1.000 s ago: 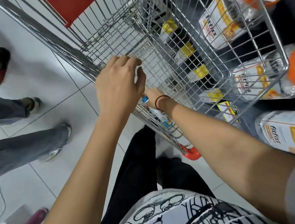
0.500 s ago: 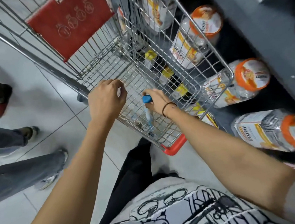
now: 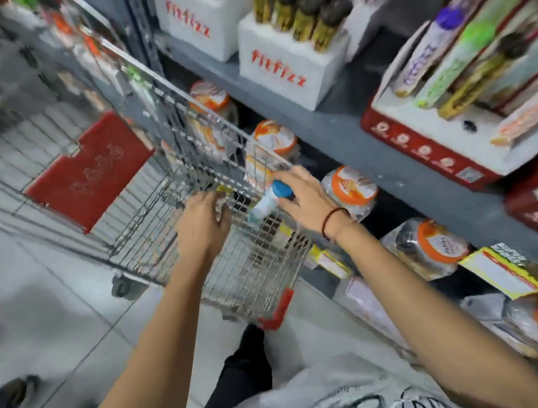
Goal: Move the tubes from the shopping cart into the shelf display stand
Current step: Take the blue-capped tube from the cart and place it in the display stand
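A white tube with a blue cap (image 3: 266,204) is in my right hand (image 3: 308,196), which is shut on it just above the right rim of the wire shopping cart (image 3: 163,198). My left hand (image 3: 203,225) hovers over the cart's basket beside it, fingers loosely curled and holding nothing. On the grey shelf (image 3: 329,126) to the right stand white foam display stands (image 3: 290,72) marked in red, with several dark-capped tubes upright in their holes. The frame is motion-blurred.
Jars with orange lids (image 3: 353,188) lie on the lower shelf beside the cart. Red-edged trays of boxed tubes (image 3: 455,115) sit on the upper shelf at right. The cart's red seat flap (image 3: 87,174) is at left. A shoe (image 3: 18,394) shows on the tiled floor.
My right hand has lifted the blue-capped tube from inside the basket up to the cart's right rim. My view has swung up toward the shelf. My left hand has loosened from the cart's wire.
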Demonstrator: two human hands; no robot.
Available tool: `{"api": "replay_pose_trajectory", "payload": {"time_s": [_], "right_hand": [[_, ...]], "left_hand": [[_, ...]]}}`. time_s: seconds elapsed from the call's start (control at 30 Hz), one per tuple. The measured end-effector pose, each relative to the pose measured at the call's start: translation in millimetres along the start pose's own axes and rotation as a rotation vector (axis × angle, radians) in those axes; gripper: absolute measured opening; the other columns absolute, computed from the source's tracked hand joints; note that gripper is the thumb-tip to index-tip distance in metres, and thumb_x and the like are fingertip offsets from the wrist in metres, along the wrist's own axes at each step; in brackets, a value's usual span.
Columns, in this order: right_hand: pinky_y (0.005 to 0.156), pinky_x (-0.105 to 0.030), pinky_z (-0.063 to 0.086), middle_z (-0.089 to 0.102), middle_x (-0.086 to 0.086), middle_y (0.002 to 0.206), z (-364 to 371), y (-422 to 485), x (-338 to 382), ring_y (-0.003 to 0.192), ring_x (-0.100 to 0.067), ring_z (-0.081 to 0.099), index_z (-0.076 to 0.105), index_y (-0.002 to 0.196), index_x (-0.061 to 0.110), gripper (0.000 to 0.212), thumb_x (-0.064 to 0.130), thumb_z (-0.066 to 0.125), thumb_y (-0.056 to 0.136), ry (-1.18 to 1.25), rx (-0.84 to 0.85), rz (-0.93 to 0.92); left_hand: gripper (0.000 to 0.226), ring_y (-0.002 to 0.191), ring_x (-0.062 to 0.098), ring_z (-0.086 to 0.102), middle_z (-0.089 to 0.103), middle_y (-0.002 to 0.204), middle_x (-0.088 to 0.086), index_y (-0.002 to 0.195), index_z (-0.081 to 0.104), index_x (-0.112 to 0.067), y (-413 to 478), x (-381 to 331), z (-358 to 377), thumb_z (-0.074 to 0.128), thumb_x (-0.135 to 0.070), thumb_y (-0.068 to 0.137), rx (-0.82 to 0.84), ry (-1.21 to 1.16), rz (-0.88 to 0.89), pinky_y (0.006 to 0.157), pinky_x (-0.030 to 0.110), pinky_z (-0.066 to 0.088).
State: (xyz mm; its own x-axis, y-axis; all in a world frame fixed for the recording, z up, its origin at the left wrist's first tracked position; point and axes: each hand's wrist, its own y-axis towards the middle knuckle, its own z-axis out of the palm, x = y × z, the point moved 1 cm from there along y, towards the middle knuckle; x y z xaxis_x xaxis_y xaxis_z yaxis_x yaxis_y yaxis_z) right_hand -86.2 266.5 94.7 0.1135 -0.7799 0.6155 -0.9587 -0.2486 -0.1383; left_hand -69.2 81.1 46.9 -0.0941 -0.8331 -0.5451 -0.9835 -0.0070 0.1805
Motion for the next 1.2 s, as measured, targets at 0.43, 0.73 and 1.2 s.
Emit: {"api": "replay_pose_trajectory", "payload": {"time_s": [0.43, 0.73, 1.2], "right_hand": [[0.077, -0.016, 0.028, 0.058, -0.019, 0.111, -207, -94, -15, 0.106, -0.030, 0.053, 0.060, 0.114, 0.011, 0.038, 0.003, 0.061, 0.076, -0.243, -0.410, 0.151], [0.075, -0.026, 0.035, 0.062, -0.012, 0.102, -249, -123, -29, 0.100, -0.026, 0.054, 0.062, 0.106, 0.007, 0.030, 0.021, 0.066, 0.080, -0.236, -0.527, 0.307], [0.082, -0.037, 0.051, 0.056, -0.016, 0.117, -282, -102, -45, 0.101, -0.028, 0.059, 0.059, 0.115, 0.011, 0.057, 0.053, 0.063, 0.077, -0.341, -0.642, 0.427]], "left_hand": [[0.048, 0.108, 0.038, 0.056, 0.061, 0.117, 0.025, 0.120, 0.055, 0.002, 59, -165, 59, 0.038, -0.025, 0.084, 0.289, -0.078, 0.665, 0.089, 0.046, 0.047], [0.060, 0.125, 0.031, 0.045, 0.052, 0.134, 0.016, 0.128, 0.050, -0.002, 46, -191, 85, 0.031, -0.039, 0.085, 0.396, 0.075, 0.836, 0.105, 0.054, 0.026], [0.053, 0.133, 0.028, 0.033, 0.041, 0.143, 0.013, 0.137, 0.040, -0.006, 52, -185, 92, 0.044, -0.034, 0.092, 0.327, 0.110, 0.927, 0.110, 0.047, 0.015]]}}
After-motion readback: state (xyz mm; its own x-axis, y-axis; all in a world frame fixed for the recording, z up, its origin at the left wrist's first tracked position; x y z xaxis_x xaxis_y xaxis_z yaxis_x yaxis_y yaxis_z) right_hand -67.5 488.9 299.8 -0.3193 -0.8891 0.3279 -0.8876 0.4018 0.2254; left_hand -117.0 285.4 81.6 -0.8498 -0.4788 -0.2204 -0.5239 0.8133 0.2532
